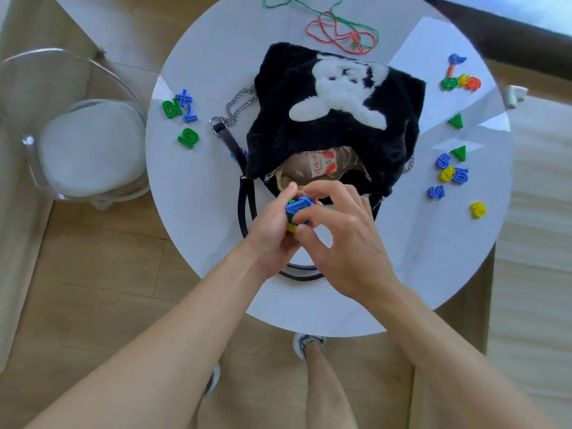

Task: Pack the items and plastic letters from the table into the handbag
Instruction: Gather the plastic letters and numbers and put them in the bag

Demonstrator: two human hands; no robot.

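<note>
A black furry handbag point(334, 125) with a white figure lies on the round white table point(216, 66), its zipped mouth open toward me. A packet point(322, 164) shows inside. Just in front of the mouth my left hand point(272, 230) holds a small stack of plastic letters point(297, 209), blue on top, green and yellow beneath. My right hand point(343, 239) pinches the same stack from the right. More letters lie on the table: a green and blue group at left point(181, 108), a mixed group at right point(448, 174), another at far right point(459, 80).
Red and green string point(340, 29) lies at the table's far edge. The bag's chain point(238, 105) and black strap point(244, 209) trail to the left and toward me. A clear chair with a white cushion point(89, 147) stands left of the table. A single yellow letter point(478, 209) sits near the right rim.
</note>
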